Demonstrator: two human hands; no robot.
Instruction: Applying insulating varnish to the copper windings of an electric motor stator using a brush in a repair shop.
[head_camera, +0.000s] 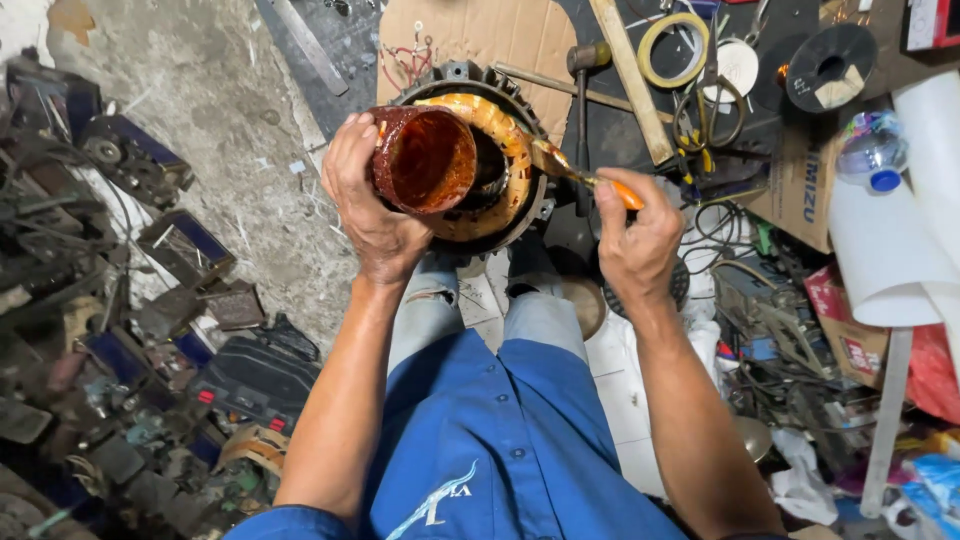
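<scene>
Left hand (375, 205) closed around a varnish-stained cup (424, 159) of amber liquid, tilted over the motor stator (478, 160) at 12 o'clock. Right hand (634, 235) pinches an orange-handled brush (575, 172), its bristles touching the stator's taped winding (505, 135) at 1 o'clock.

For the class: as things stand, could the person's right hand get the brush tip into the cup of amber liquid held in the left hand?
Probably yes. The cup is held tilted by the left hand, its open mouth uncovered. The brush in the right hand is on the motor winding just beside it, with nothing between them.
</scene>
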